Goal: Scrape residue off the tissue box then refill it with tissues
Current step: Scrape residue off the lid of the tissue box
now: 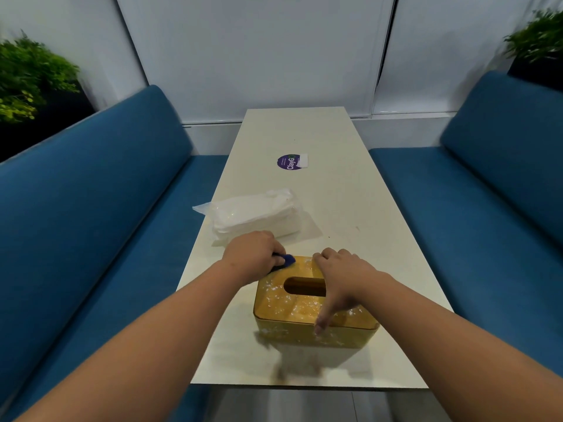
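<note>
A booth in a café or an office break area is suggested. A long, narrow, pale tabletop (304,138) is set between two blue padded benches, one at 9 o'clock (100,190) and one at 3 o'clock (475,184), each with a seat and a backrest. Potted green plants are placed behind both backrests, at 10 o'clock (27,77) and at 2 o'clock (536,35). The far end, at 12 o'clock, is closed by plain white wall panels (253,53). A round purple branded sticker (287,162) is stuck on the tabletop, as is seen on tables in public seating.
</note>
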